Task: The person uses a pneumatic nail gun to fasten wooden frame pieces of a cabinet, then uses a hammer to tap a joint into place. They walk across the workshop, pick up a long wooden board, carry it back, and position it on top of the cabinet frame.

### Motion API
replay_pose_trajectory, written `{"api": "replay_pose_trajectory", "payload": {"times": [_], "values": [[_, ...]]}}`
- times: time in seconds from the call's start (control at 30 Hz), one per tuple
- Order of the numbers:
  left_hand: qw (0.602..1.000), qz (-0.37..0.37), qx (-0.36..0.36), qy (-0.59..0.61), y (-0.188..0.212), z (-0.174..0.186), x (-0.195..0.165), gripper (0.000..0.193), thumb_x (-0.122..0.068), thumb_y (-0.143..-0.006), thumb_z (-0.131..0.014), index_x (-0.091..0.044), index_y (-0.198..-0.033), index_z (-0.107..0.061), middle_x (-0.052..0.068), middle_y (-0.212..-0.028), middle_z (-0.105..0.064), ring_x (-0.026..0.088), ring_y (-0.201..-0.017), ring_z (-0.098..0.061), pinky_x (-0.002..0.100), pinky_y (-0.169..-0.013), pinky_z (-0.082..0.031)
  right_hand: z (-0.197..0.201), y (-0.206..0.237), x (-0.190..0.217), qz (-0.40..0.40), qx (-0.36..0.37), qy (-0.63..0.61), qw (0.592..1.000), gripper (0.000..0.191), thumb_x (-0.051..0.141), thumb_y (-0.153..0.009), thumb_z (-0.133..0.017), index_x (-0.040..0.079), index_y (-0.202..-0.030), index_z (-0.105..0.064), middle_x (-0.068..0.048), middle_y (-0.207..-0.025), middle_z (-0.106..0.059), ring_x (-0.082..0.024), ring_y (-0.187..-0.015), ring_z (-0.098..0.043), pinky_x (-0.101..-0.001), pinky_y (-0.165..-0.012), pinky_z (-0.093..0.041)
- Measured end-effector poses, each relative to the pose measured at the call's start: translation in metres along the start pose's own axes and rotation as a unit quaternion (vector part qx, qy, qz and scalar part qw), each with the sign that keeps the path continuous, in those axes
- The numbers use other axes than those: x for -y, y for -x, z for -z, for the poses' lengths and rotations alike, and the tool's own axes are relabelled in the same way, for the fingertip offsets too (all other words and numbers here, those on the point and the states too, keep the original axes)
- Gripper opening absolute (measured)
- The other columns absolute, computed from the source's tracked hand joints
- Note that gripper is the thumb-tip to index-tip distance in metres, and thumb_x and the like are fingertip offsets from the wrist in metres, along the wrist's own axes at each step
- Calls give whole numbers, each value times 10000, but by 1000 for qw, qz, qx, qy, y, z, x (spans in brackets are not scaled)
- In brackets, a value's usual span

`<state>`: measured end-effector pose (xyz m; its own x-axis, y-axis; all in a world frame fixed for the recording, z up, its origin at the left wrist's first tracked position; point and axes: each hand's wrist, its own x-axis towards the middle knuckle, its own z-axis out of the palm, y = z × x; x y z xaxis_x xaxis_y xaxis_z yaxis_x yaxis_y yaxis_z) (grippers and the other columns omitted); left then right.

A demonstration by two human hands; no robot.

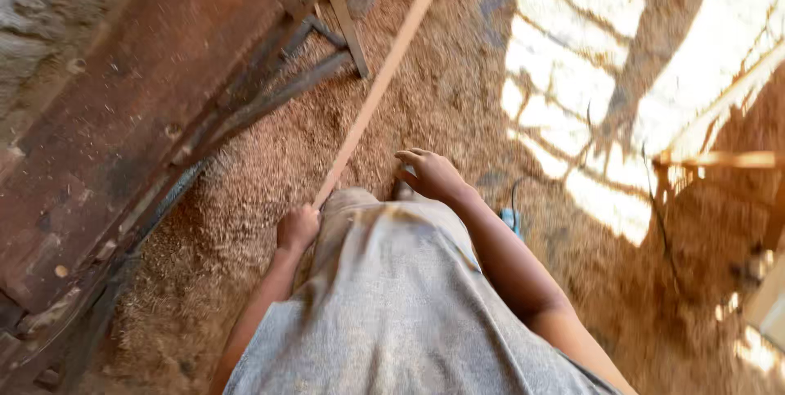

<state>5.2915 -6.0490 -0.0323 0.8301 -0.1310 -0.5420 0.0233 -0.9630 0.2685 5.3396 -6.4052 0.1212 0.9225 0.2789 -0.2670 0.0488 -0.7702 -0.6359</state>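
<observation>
My left hand is closed around the near end of a long thin wooden strip, which runs away from me to the upper right over the sawdust. My right hand hangs in front of my body with fingers loosely curled and holds nothing. A grey garment covers my body below both hands.
A large rusty metal machine table with dark braces fills the left side. Sawdust covers the floor. A blue object lies by my right arm. A wooden frame stands at right in patchy sunlight.
</observation>
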Motion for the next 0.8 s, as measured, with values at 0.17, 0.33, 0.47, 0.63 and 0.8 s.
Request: {"api": "replay_pose_trajectory", "payload": {"times": [0.17,0.33,0.47,0.63,0.8], "values": [[998,-34,-41,32,-91,36,-94,334,-293,-999,-494,-43,-965,-713,203,-939,-720,409,-840,-716,545,-728,-575,139,-124,-35,62,19,-43,997,331,290,-996,-662,70,-1242,-686,-143,-1105,-765,-285,-957,-767,-404,-869,-610],[999,-38,-16,17,-179,44,-122,309,-292,-999,-513,-53,-962,-706,202,-941,-721,393,-847,-715,526,-725,-580,177,-249,-38,78,-19,-99,992,368,252,-940,-683,37,-1236,-729,-168,-1146,-765,-293,-958,-751,-419,-867,-580],[999,-45,7,11,-236,64,-129,283,-255,-1016,-498,-54,-976,-693,186,-943,-719,369,-817,-721,503,-692,-588,170,-355,-46,55,-39,-117,991,375,306,-971,-714,1,-1190,-728,-174,-1102,-773,-274,-991,-758,-395,-876,-597],[999,-31,7,35,-283,100,-153,255,-210,-1037,-480,-56,-992,-678,167,-945,-716,339,-780,-728,474,-652,-598,154,-479,-75,-10,17,-242,970,410,356,-978,-681,-6,-1159,-745,-129,-1023,-803,-211,-954,-785,-345,-843,-606],[997,-8,21,76,-315,124,-171,253,-166,-1076,-443,-52,-1024,-664,144,-959,-709,302,-724,-740,432,-591,-613,134,-617,-89,-164,76,-450,875,401,349,-982,-667,-8,-1160,-703,-133,-1039,-767,-229,-910,-741,-356,-752,-584]]}}
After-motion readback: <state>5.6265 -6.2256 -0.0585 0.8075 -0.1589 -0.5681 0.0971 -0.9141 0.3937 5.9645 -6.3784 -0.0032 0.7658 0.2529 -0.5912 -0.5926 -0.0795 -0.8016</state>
